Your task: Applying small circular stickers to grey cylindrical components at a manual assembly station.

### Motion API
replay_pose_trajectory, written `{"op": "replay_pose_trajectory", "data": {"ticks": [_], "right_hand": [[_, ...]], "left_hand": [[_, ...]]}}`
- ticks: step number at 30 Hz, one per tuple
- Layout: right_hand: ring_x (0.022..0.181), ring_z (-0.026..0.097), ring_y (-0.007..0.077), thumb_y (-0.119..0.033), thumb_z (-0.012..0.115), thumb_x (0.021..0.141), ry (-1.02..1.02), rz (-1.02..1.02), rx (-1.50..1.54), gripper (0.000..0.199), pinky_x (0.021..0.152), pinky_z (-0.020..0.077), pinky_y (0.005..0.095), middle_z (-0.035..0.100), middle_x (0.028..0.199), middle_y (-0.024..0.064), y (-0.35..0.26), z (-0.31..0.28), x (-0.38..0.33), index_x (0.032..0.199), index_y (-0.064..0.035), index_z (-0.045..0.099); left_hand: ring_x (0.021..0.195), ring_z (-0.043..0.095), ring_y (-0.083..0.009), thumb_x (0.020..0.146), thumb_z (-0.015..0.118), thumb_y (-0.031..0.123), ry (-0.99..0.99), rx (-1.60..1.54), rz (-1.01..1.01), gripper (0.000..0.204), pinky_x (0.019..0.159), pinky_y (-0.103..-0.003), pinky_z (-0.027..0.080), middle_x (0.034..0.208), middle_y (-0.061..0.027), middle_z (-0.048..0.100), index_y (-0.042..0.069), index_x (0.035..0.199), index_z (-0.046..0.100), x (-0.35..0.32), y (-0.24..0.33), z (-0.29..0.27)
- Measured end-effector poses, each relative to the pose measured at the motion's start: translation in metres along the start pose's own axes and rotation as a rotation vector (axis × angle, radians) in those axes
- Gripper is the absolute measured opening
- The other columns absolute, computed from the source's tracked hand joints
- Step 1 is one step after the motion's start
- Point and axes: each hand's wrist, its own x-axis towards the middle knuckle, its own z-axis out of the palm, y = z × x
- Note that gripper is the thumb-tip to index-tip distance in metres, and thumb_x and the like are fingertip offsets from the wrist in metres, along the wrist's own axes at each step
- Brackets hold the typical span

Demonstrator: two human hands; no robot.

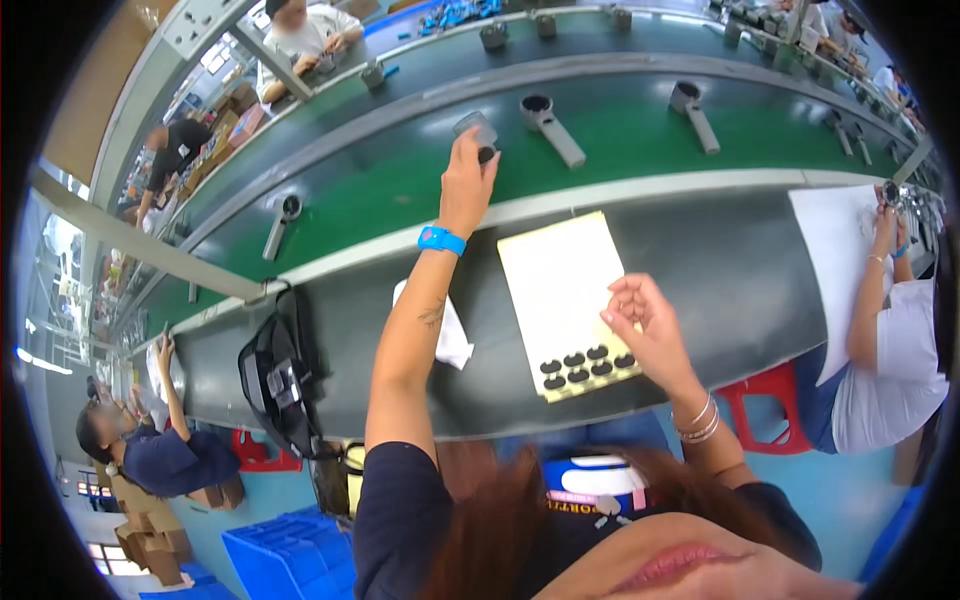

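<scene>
My left hand [465,190] reaches out over the green conveyor belt, its fingers closed on a grey plastic part [476,128] with a dark round end. The hand covers much of that part. My right hand [645,325] hovers at the right edge of a pale yellow sheet [560,270] on the dark worktable. Its fingers are curled in, and whether anything is between them is hidden. Black stickers [574,360] in rows fill the sheet's near end, close below that hand. A white paper piece [453,338] lies partly behind my left forearm.
Grey handled parts with round heads [538,105], [688,95], [290,208] are spaced along the belt. A black bag [275,375] sits on the table at left. Co-workers sit on both sides, near red stools [765,415]. A blue crate [290,550] stands below left.
</scene>
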Motion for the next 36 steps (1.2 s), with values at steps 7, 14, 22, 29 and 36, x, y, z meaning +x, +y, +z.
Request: {"op": "replay_pose_trajectory", "data": {"ticks": [7, 14, 22, 29, 36], "right_hand": [[0.072, 0.051, 0.0017, -0.001, 0.060, 0.087, 0.011, 0.108, -0.008, 0.014, 0.065, 0.0407, 0.0162, 0.055, 0.081, -0.0031, 0.027, -0.020, -0.002, 0.100, -0.0018, 0.054], [0.075, 0.051, 0.0044, -0.005, 0.059, 0.089, -0.052, 0.164, 0.024, 0.014, 0.067, 0.0408, 0.0175, 0.055, 0.086, -0.0011, 0.034, -0.020, -0.004, 0.102, -0.0031, 0.055], [0.075, 0.048, 0.0040, -0.008, 0.059, 0.090, -0.017, 0.181, 0.062, 0.015, 0.066, 0.0374, 0.0169, 0.054, 0.086, -0.0026, 0.046, -0.021, -0.021, 0.104, -0.0044, 0.055], [0.073, 0.047, 0.0032, -0.009, 0.059, 0.090, -0.014, 0.160, 0.045, 0.014, 0.065, 0.0363, 0.0166, 0.054, 0.086, -0.0029, 0.045, -0.013, -0.020, 0.103, -0.0043, 0.055], [0.076, 0.051, 0.0038, -0.006, 0.057, 0.090, 0.034, 0.057, 0.011, 0.014, 0.068, 0.0406, 0.0176, 0.057, 0.088, -0.0011, 0.027, -0.006, -0.012, 0.104, -0.0018, 0.055]], "left_hand": [[0.121, 0.041, -0.0449, 0.079, 0.070, 0.034, -0.302, 0.387, -0.290, 0.066, 0.097, -0.046, 0.038, 0.131, -0.0302, 0.040, -0.001, 0.126, 0.039, -0.021, -0.039, 0.031], [0.127, 0.031, -0.0509, 0.080, 0.067, 0.024, -0.197, 0.152, -0.198, 0.046, 0.103, -0.052, 0.031, 0.136, -0.0302, 0.036, 0.004, 0.118, 0.050, -0.071, -0.045, -0.051], [0.116, 0.043, -0.0421, 0.079, 0.065, 0.014, 0.091, 0.767, -0.397, 0.042, 0.099, -0.045, 0.036, 0.125, -0.0257, 0.045, 0.000, 0.116, 0.052, -0.198, -0.077, -0.228], [0.111, 0.048, -0.0394, 0.080, 0.061, 0.007, 0.038, 0.698, -0.408, 0.034, 0.094, -0.043, 0.040, 0.121, -0.0217, 0.049, 0.000, 0.112, 0.054, -0.226, -0.038, -0.261], [0.113, 0.050, -0.0379, 0.081, 0.065, 0.012, -0.173, 0.133, -0.303, 0.030, 0.094, -0.041, 0.042, 0.125, -0.0196, 0.050, 0.002, 0.108, 0.058, -0.164, 0.036, -0.159]]}}
